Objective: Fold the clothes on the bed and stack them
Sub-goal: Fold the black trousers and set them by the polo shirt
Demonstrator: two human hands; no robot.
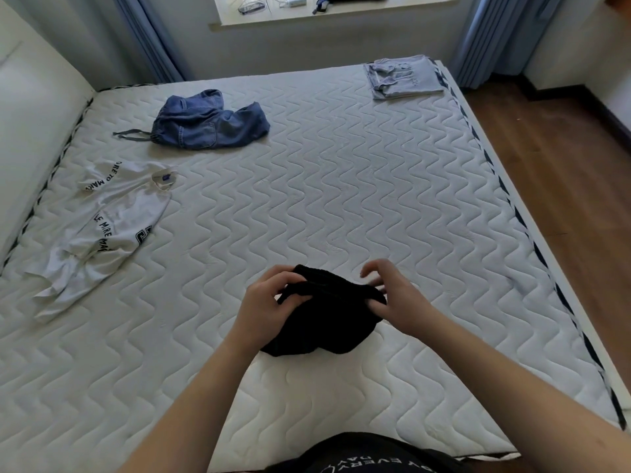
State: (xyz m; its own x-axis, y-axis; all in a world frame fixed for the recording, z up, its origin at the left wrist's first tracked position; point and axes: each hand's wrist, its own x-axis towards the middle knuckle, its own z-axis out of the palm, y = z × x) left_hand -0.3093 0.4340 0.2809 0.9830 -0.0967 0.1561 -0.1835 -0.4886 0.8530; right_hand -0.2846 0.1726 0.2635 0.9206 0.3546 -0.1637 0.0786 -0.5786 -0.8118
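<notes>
A black garment (324, 322) lies bunched on the white quilted mattress (341, 186) just in front of me. My left hand (266, 308) grips its left upper edge with curled fingers. My right hand (396, 298) pinches the right end between thumb and fingers, the other fingers spread above it. A crumpled white T-shirt with black lettering (109, 216) lies at the left. Rumpled blue denim shorts (208, 122) sit at the far left. A folded light grey-blue pile (403, 78) rests at the far right corner.
The bed's right edge (532, 230) borders a wooden floor (580, 172). A white headboard (37, 107) runs along the left. Blue curtains (150, 35) and a windowsill with cables (273, 8) stand beyond the bed.
</notes>
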